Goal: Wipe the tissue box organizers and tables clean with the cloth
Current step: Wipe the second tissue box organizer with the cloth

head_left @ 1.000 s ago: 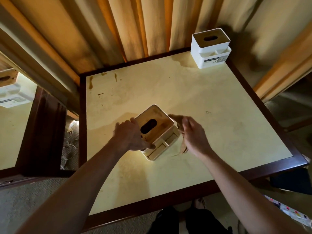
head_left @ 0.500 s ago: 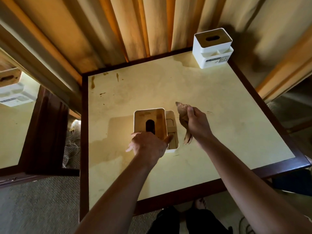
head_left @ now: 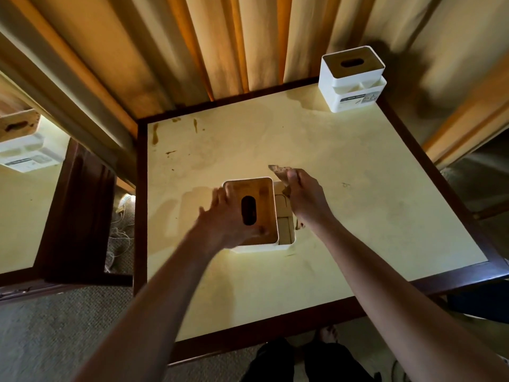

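Near organizer [head_left: 261, 213]: a white box with a wooden lid, standing upright on the table [head_left: 358, 205] a little toward the near edge and left of centre. The lid's dark oval slot runs from near edge to far edge, and the box's long axis runs the same way. Its open side compartments face the right edge.

Left hand [head_left: 228, 219]: rests on the lid, fingers spread and nearly straight toward the far-left corner of the lid, thumb at the lid's near side. The grip is loose and open, pressing rather than clasping; motion blur hides finer detail.

Right hand [head_left: 305, 197]: held above the side compartments, grip closed around a crumpled brown cloth [head_left: 279, 172]. One end of the cloth sticks out toward the far edge, and another end hangs below the wrist beside the box.

Far organizer [head_left: 354, 78]: upright at the far-right corner, slot lying along the far edge, compartments facing the near edge.

Third organizer [head_left: 22, 144]: on a second table [head_left: 16, 221] at the left, partly cut off.
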Available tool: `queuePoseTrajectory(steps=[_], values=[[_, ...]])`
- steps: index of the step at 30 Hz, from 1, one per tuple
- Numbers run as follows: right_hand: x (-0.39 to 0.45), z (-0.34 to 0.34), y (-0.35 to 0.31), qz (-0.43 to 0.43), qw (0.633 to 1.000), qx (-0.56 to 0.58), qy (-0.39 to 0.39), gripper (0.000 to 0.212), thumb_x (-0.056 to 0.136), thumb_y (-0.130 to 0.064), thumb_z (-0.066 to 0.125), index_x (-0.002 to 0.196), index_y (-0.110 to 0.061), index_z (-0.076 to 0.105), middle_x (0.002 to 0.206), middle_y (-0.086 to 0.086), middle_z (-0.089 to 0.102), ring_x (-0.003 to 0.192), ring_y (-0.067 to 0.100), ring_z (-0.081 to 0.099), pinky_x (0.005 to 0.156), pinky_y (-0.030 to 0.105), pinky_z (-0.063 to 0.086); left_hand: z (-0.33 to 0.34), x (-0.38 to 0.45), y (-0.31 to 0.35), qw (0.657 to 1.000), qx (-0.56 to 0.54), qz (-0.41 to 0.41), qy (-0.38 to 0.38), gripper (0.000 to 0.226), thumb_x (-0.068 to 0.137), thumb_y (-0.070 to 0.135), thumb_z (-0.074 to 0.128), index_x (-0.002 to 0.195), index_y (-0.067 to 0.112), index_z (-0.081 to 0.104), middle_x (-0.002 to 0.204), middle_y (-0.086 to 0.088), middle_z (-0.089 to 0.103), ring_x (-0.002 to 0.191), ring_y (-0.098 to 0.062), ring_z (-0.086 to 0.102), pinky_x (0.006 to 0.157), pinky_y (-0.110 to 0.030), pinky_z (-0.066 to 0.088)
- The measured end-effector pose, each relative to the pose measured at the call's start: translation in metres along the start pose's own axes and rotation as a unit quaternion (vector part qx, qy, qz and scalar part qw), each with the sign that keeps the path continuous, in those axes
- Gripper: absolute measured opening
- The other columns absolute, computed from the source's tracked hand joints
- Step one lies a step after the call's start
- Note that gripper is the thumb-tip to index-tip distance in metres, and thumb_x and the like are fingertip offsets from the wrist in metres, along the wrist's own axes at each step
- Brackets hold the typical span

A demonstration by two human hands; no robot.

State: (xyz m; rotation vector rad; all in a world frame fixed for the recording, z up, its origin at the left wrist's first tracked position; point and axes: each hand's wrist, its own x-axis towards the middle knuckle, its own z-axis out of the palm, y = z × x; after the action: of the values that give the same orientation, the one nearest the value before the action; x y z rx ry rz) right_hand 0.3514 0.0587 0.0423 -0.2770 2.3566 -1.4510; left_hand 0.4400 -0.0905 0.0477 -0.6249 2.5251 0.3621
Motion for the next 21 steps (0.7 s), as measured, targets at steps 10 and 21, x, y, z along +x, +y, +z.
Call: queuePoseTrajectory(steps=[10,21], values=[[0.006,0.013,0.004,-0.018,1.0,0.01,-0.021,0.039,0.107,-0.035,0.026,0.112,-0.041,0.064,0.12,-0.02,0.065,0.099,0.006,0.06,0.089,0.028,0.049,-0.01,0.044,-0.042,0.97,0.141,0.175,-0.096,0.171,0.044,0.079,0.082,0.146,0.015,-0.039,0.149,0.003,-0.05,0.135,-0.016,-0.046,0.12,-0.06,-0.006],[0.005,0.035,0.009,-0.146,0.973,-0.162,-0.078,0.044,0.104,-0.036,0.023,0.118,-0.021,0.061,0.109,-0.003,0.061,0.107,0.019,0.053,0.095,0.042,0.041,-0.002,0.034,-0.029,0.985,0.106,0.126,-0.057,0.173,0.041,0.078,0.083,0.147,0.012,-0.037,0.16,-0.001,-0.034,0.149,-0.02,-0.024,0.122,-0.057,0.003]])
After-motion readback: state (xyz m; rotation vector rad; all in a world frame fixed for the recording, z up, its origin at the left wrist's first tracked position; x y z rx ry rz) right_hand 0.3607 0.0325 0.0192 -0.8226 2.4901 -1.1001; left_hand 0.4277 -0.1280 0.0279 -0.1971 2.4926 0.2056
